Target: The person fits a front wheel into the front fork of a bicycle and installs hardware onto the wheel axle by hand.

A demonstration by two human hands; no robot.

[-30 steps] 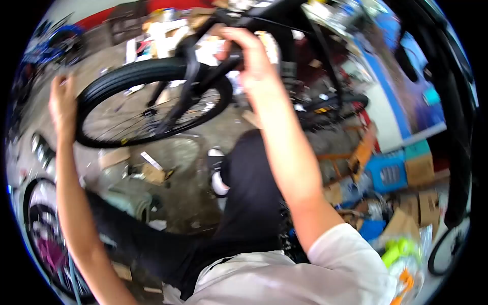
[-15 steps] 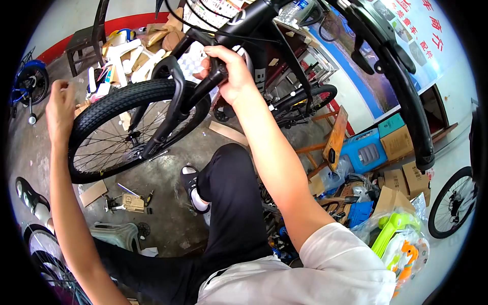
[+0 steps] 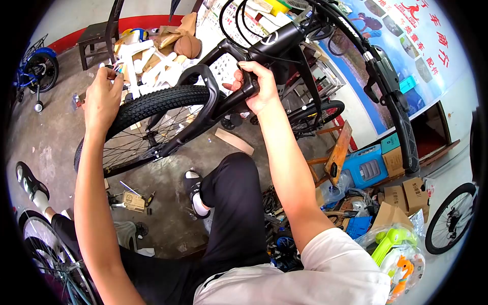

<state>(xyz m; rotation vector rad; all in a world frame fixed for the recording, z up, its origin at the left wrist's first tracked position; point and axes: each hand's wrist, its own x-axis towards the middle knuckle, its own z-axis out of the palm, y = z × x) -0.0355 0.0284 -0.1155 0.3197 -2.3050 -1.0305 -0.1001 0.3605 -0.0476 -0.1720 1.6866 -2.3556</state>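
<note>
A black bicycle stands tilted in front of me, its front wheel (image 3: pixel 168 96) to the left. My right hand (image 3: pixel 262 89) is wrapped round the upper part of the black bicycle fork (image 3: pixel 216 109), just below the frame's head tube (image 3: pixel 277 43). Over the tyre's left side is my left hand (image 3: pixel 104 96), raised with fingers curled and fingertips pressed together. Whatever they may pinch is too small to make out. The handlebar (image 3: pixel 378 84) with its brake lever and dark grip reaches out to the right.
Wood pieces and a basketball (image 3: pixel 187 47) lie at the back beside a dark chair (image 3: pixel 96 36). Tools and a small cardboard box (image 3: pixel 133 201) are on the floor. A blue crate (image 3: pixel 363 165) and cartons (image 3: pixel 416 194) stand right. Another person's foot (image 3: pixel 31 180) shows at left.
My left hand has moved right, closer in over the tyre. My right hand keeps its grip on the fork. The view has shifted, and the handlebar has swung somewhat.
</note>
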